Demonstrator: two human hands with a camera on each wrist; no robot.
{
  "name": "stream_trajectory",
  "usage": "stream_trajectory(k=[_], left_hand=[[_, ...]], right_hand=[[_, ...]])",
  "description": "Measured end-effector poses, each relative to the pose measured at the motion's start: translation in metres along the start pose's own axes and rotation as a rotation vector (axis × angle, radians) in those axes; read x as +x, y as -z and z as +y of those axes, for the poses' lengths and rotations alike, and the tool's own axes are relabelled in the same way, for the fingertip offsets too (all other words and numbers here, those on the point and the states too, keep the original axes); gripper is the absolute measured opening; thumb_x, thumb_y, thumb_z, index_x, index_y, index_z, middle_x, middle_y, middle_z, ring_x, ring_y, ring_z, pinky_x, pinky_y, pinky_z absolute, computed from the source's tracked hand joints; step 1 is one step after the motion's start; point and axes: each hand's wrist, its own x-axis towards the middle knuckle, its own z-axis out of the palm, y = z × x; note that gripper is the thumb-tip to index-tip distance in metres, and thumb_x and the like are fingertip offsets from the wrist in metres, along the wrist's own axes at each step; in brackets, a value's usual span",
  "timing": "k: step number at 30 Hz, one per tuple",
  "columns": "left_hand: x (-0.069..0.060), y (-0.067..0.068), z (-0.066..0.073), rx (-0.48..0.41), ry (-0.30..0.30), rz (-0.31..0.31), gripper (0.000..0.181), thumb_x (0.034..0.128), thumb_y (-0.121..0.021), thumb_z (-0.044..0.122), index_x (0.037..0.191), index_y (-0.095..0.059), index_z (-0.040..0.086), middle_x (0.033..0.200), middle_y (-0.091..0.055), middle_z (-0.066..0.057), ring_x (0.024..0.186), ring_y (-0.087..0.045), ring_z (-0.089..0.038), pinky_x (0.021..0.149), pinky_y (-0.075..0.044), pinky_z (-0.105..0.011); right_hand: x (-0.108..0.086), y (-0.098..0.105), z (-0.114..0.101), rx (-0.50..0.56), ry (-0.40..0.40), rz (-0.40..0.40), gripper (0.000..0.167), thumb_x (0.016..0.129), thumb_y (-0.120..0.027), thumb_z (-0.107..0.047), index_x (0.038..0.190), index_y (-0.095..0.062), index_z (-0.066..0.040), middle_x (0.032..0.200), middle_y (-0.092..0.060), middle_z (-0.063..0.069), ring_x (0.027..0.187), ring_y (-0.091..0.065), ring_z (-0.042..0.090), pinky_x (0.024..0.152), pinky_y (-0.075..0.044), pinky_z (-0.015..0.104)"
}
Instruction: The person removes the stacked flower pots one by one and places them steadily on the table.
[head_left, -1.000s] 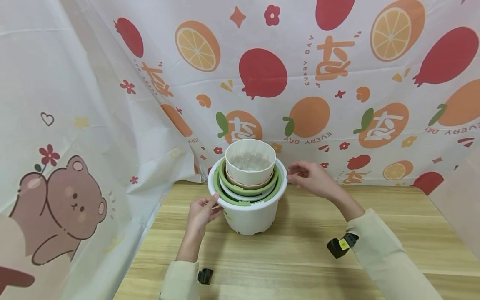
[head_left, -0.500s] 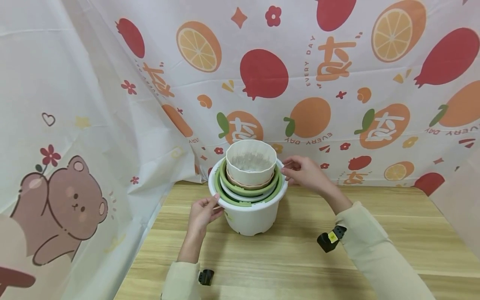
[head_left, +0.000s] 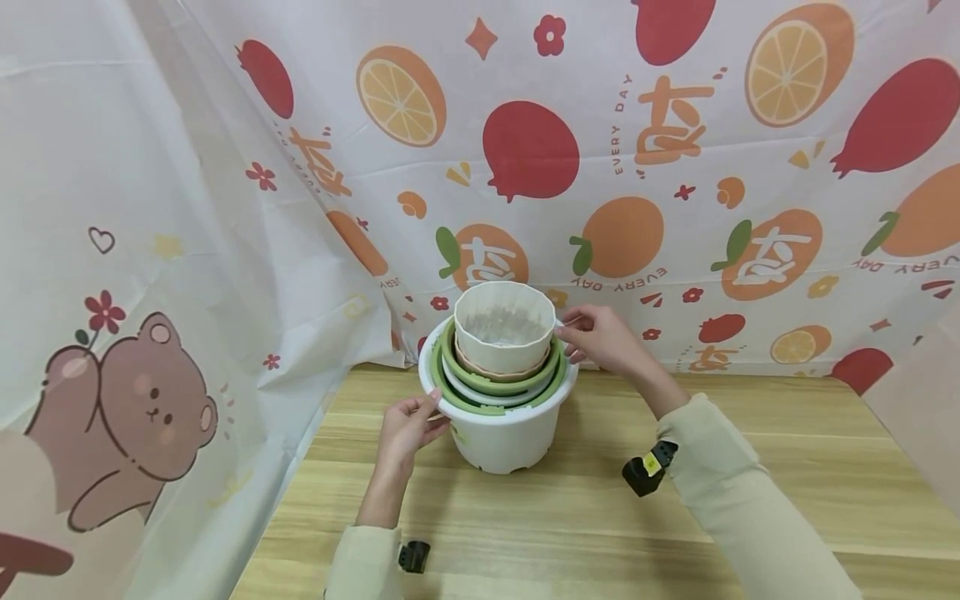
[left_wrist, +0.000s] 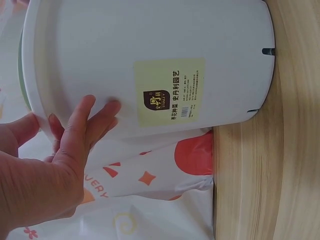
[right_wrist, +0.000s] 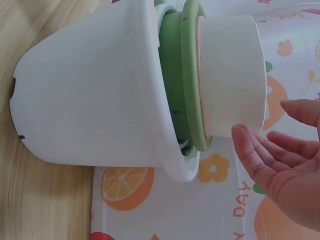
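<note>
A large white flowerpot (head_left: 504, 443) stands upright on the table with several smaller pots nested inside. Among these are green rims (head_left: 501, 387), a thin pinkish rim and, topmost, a cream pot (head_left: 504, 354) with a scalloped edge. My left hand (head_left: 405, 423) pinches the big pot's rim at its left, thumb on top and fingers beneath, as the left wrist view shows. At the cream pot's right side is my right hand (head_left: 600, 335); its fingers (right_wrist: 257, 155) are spread, with fingertips close to that pot's edge. Whether they touch it I cannot tell.
Under the pots lies a wood-grain table (head_left: 585, 533). A white fruit-print cloth (head_left: 675, 167) hangs right behind them, and a bear-print cloth (head_left: 247, 350) hangs at the left. On the big pot is a yellow label (left_wrist: 170, 92).
My right hand has moved left and slightly up, from beside the white pot's rim to the cream pot's edge. The left hand keeps its hold on the rim.
</note>
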Motion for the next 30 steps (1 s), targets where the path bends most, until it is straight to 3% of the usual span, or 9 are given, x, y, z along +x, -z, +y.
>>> stream_trajectory(k=[8, 30], left_hand=[[0.0, 0.001, -0.001, 0.002, -0.005, -0.008, 0.029, 0.0919, -0.057, 0.017, 0.095, -0.054, -0.011, 0.088, -0.059, -0.014, 0.073, -0.065, -0.018, 0.074, -0.056, -0.03], [0.001, 0.001, 0.0, -0.006, 0.003, -0.011, 0.029, 0.0914, -0.058, 0.017, 0.096, -0.054, -0.012, 0.087, -0.06, -0.012, 0.073, -0.064, -0.017, 0.073, -0.056, -0.028]], right_hand=[[0.007, -0.005, -0.002, 0.033, -0.032, 0.031, 0.038, 0.09, -0.059, -0.016, 0.118, -0.047, 0.008, 0.102, -0.058, 0.026, 0.073, -0.064, 0.025, 0.075, -0.056, 0.043], [0.016, -0.02, -0.007, 0.011, -0.121, 0.146, 0.037, 0.09, -0.059, -0.016, 0.118, -0.048, 0.007, 0.101, -0.059, 0.024, 0.08, -0.063, 0.038, 0.071, -0.057, 0.04]])
